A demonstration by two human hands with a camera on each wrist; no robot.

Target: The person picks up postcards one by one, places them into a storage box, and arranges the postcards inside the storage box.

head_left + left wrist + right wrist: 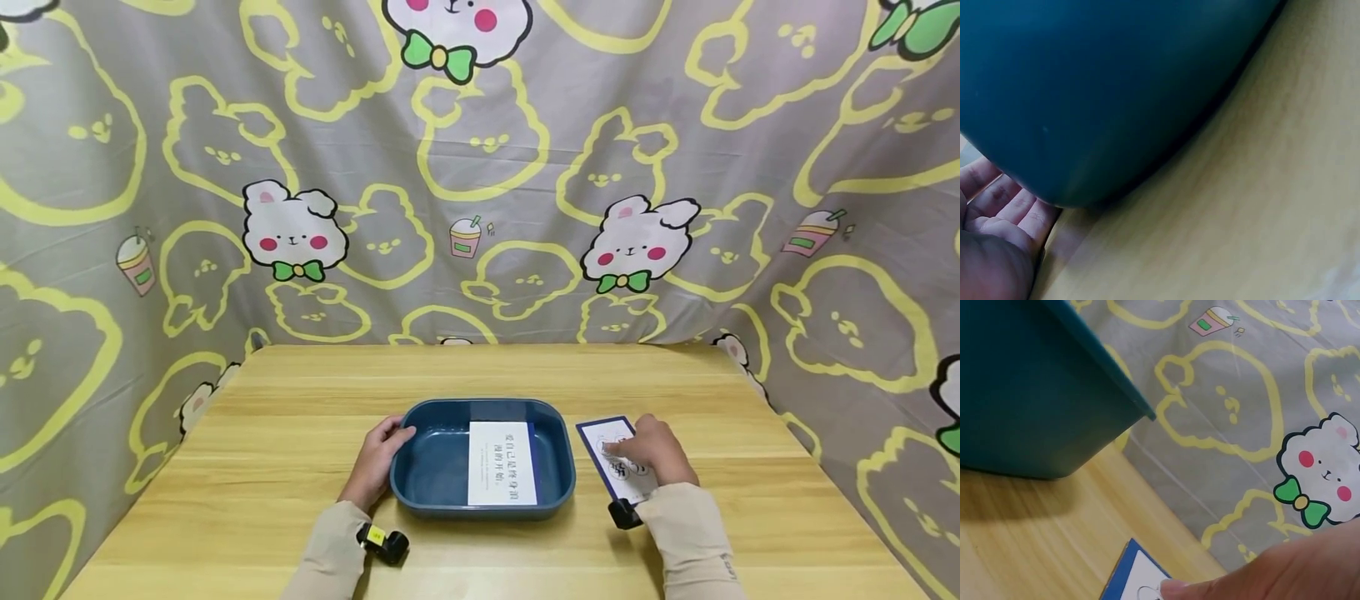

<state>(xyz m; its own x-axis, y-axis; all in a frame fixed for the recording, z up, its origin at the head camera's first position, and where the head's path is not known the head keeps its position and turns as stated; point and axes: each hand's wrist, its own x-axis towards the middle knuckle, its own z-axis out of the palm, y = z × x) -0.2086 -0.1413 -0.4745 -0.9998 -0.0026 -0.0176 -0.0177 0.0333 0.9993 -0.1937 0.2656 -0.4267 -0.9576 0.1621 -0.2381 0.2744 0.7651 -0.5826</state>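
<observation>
A dark blue rectangular basin (427,467) with rounded corners stands on the table. In it lies a white card (502,462) with printed characters and a blue edge showing on its right. My left hand (378,458) holds the basin's left end, thumb at the rim and fingers against the outer wall, as the left wrist view also shows. To the right of the basin is another card (600,435), white with a blue border and black circled characters. My right hand (663,454) grips this card from its right side, thumb across its face; the other fingertips are hidden.
The wooden table (300,375) runs back to a grey curtain (525,167) with yellow outlines and white cartoon rabbits, which also closes off both sides. A black wrist camera (384,543) sits on the left sleeve, another (624,514) at the right cuff.
</observation>
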